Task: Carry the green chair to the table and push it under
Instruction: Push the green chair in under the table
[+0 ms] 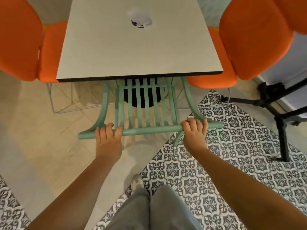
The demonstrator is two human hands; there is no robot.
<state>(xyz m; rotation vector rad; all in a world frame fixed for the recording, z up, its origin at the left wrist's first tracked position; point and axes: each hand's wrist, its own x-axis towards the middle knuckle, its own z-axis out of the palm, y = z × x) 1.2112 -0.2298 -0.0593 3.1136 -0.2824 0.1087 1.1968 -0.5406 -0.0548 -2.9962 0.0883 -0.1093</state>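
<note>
The white bench point(132, 52) stands between two orange chairs point(18, 39) point(254, 35), close at each side. The green chair point(146, 103) sits partly under it. Left grip point(108, 138) and right grip point(194, 131) clasp its top rail. A blurred small thing point(141, 19) lies on the bench.

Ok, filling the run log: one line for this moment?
left hand gripping top rail | right hand gripping top rail | green chair partly under table

The green chair point(146, 103) wears smooth matt paint over what may be wood, the table point(132, 52) at upper centre has a matt pale top with a dark edge, the orange chairs point(254, 37) look cloth-covered, and the floor tiles point(232, 163) lower right are satin-smooth.
</note>
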